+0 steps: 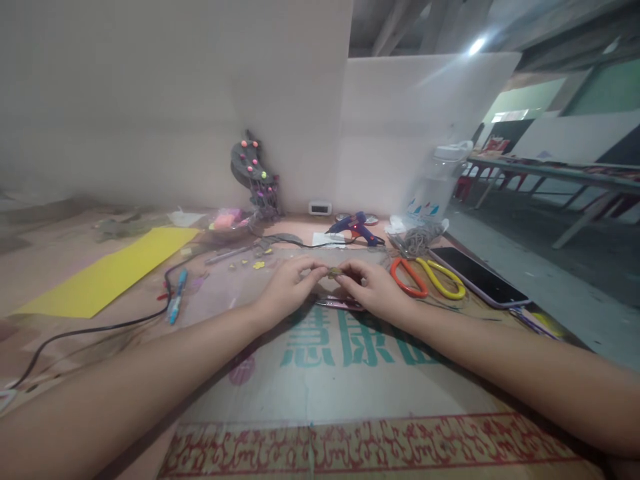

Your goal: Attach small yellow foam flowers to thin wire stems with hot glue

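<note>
My left hand (295,287) and my right hand (370,283) meet over the middle of the table. Between their fingertips they pinch a small yellowish-brown piece (334,272), too small to name. Just below the fingers lies a slim snipper-like tool (340,303), partly hidden by my right hand. To the left of my left hand are a yellow flower-shaped piece (259,265) and several small scraps. Beyond my hands a blue glue gun (357,228) rests by a white card (329,240). Scissors with one orange handle (409,277) and one yellow handle (443,279) lie right of my right hand.
A yellow sheet (110,270), a blue pen (178,297) and a black cable (95,331) occupy the left. At the back stand a grey moon-shaped ornament (250,167) and a small display (320,208). Grey yarn (425,237), a phone (477,277) and a bottle (435,183) are right.
</note>
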Available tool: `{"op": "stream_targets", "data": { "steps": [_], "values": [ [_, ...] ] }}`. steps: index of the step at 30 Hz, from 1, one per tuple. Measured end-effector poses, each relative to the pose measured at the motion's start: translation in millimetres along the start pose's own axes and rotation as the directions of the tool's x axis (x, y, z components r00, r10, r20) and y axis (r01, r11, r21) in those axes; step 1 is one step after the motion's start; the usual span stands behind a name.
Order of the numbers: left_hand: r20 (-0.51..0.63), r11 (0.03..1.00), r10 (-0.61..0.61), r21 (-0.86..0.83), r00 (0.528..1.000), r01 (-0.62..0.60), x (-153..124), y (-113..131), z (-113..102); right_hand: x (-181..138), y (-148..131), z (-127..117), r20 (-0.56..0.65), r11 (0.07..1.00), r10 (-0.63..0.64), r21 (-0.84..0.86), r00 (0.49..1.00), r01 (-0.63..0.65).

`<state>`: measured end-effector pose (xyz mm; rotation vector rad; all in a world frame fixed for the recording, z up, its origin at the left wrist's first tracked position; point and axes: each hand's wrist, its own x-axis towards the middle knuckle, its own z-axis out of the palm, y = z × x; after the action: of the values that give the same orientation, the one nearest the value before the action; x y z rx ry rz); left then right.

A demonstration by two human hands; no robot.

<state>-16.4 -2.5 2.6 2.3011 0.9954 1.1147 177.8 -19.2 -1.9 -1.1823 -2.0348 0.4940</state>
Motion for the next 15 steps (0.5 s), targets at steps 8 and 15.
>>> {"op": "stream_targets", "data": {
  "steps": [8, 15],
  "values": [
    [-0.054, 0.980, -0.128, -0.161, 0.990, 0.118, -1.0, -3.8, 1.6, -1.6, -0.5, 0.3, -0.013, 1.000, -0.021, 0.016, 1.000, 0.021],
    [-0.099, 0.981, -0.193, -0.046, 0.976, 0.189, 1.6, -4.1, 0.4, -2.3, -1.2, 0.5, -0.013, 1.000, -0.004, 0.006, 1.000, 0.004]
  ]
}}
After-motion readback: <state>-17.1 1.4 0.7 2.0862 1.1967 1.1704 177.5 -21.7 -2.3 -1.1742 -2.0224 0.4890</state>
